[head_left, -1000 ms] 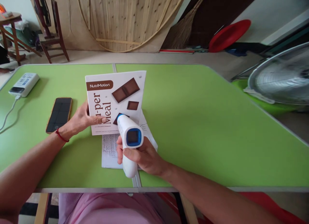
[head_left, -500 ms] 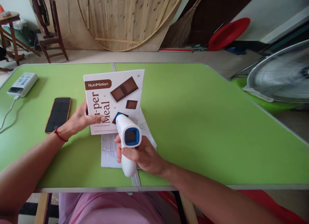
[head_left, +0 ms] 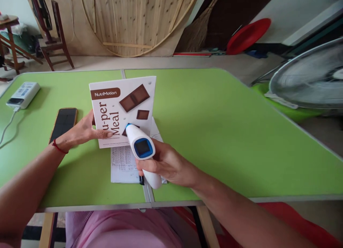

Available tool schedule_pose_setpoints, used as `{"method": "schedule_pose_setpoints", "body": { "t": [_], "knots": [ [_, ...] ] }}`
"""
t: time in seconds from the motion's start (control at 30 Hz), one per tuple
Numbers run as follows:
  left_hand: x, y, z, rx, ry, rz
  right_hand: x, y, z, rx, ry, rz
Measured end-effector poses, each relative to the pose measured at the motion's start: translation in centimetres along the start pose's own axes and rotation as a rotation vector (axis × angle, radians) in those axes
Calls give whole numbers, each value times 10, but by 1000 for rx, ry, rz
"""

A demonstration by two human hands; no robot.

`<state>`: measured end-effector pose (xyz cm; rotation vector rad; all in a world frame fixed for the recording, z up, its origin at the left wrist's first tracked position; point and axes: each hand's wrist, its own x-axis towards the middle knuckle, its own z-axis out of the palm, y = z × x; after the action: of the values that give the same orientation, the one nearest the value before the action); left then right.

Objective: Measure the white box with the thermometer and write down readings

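Note:
My left hand (head_left: 87,129) grips the lower left edge of a white box (head_left: 128,114) printed with brown chocolate pieces and lettering, its thumb across the front. The box is held upright, facing me. Wrapped round the handle of a white infrared thermometer (head_left: 132,135) is my right hand (head_left: 164,160). The thermometer's blue-rimmed screen is dark and faces me, and its nose points at the box's lower front; whether they touch I cannot tell. Beneath both lie handwritten papers (head_left: 124,171) and a black pen (head_left: 141,180), partly hidden.
A phone (head_left: 64,121) lies left of the box on the green table (head_left: 214,133). Further left sits a white power bank (head_left: 23,94) with a cable. A fan (head_left: 311,76) stands beyond the right edge. A wooden chair (head_left: 52,44) is behind the table.
The thermometer's handle has swung to the right and its body tilts more, uncovering the black pen. The box stays in my left hand. The whole view has shifted slightly.

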<state>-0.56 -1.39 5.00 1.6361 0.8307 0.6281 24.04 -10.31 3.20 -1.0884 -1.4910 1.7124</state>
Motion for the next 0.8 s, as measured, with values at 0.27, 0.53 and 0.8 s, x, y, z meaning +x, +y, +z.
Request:
{"method": "schedule_pose_setpoints", "body": {
  "t": [0.27,0.53,0.8],
  "knots": [
    [0,-4,3,-2,57,45,-4,-25,-37,-433,-68,-91],
    [2,-6,0,-60,285,121,-4,1,-115,-1036,305,-297],
    [9,-35,-18,-9,343,160,21,38,-111,-1272,279,-268]
  ]
}}
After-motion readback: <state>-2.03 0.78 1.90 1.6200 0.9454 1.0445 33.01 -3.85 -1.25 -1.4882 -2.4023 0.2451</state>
